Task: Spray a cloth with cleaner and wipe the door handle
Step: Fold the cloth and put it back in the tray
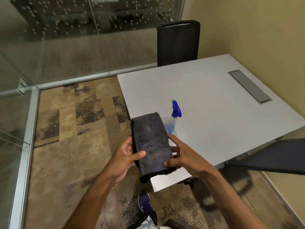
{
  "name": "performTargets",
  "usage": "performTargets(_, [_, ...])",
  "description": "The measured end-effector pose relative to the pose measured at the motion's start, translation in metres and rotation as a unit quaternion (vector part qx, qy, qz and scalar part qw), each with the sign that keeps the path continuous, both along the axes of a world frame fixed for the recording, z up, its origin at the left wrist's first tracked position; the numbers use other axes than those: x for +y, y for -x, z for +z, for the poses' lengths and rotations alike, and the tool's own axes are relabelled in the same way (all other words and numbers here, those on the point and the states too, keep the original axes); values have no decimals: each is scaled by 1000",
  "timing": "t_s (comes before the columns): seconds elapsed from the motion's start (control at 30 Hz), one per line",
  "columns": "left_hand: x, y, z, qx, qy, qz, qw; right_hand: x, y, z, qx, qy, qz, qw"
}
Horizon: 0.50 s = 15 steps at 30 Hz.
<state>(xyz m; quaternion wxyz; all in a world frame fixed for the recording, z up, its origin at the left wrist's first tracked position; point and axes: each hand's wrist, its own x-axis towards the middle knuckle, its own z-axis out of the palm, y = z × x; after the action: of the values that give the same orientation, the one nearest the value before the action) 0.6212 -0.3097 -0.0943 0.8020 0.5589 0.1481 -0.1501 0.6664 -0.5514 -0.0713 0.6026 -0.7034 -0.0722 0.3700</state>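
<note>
The cloth point(151, 142), dark and folded into a long pad, sits just below the centre of the frame, held over the near corner of the tabletop point(214, 100). Both hands grip it. The left hand point(125, 156) pinches its left edge with the thumb on top; the right hand point(183, 154) clamps the right edge, thumb across the lower end and fingers curled beneath. Its lower end droops past the tabletop's edge.

Just beyond the cloth, right of its upper end, the spray bottle point(174, 116) stands on the tabletop: clear body, blue trigger head, blue liquid low inside. It is near the cloth but apart from it, and no hand touches it.

The step in hand looks like readying the cloth, folded and flat, before spraying. Whether it is already damp cannot be told. The next move likely calls for freeing one hand, probably the right since the bottle is on that side, taking the bottle and aiming the nozzle at the cloth's flat face.

No door handle is in view; glass walls fill the upper left, a dark chair point(178, 42) stands at upper centre.

No brand, label or writing can be read anywhere.
</note>
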Motion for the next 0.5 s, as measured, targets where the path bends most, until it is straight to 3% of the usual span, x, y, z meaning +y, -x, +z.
performTargets(0.23, [0, -85, -23, 28, 25, 65, 997, 8, -60, -35, -98, 93, -107, 985])
performTargets(0.5, [4, -165, -52, 86, 24, 113, 990, 34, -107, -73, -124, 133, -133, 974])
